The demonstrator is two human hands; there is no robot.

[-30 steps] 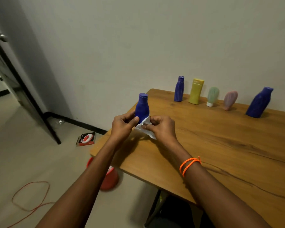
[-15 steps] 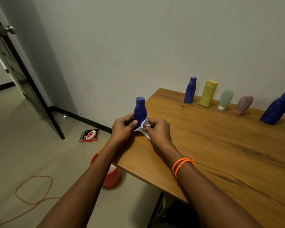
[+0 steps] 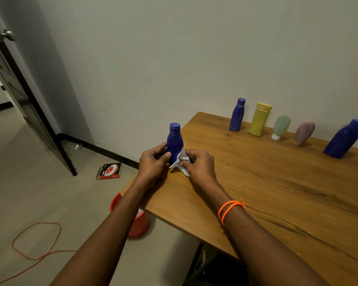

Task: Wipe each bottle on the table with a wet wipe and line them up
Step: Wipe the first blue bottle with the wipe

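A small blue bottle (image 3: pixel 174 140) stands upright at the left corner of the wooden table (image 3: pixel 277 193). My left hand (image 3: pixel 153 164) grips its lower body from the left. My right hand (image 3: pixel 201 166) presses a crumpled white wet wipe (image 3: pixel 181 161) against the bottle's lower right side. Along the wall stand a slim blue bottle (image 3: pixel 237 115), a yellow bottle (image 3: pixel 259 119), a green tube (image 3: pixel 280 126) on its white cap, a pink tube (image 3: pixel 303 133) and a large blue bottle (image 3: pixel 343 139).
An orange bucket (image 3: pixel 139 221) sits on the floor under the table's left edge. A small box (image 3: pixel 110 171) and a red cable (image 3: pixel 35 242) lie on the floor. An open dark door (image 3: pixel 19 85) is at the left.
The view has shifted so the row of bottles sits further right. My hands and the small blue bottle stay at the table's left corner, the wipe still against the bottle.
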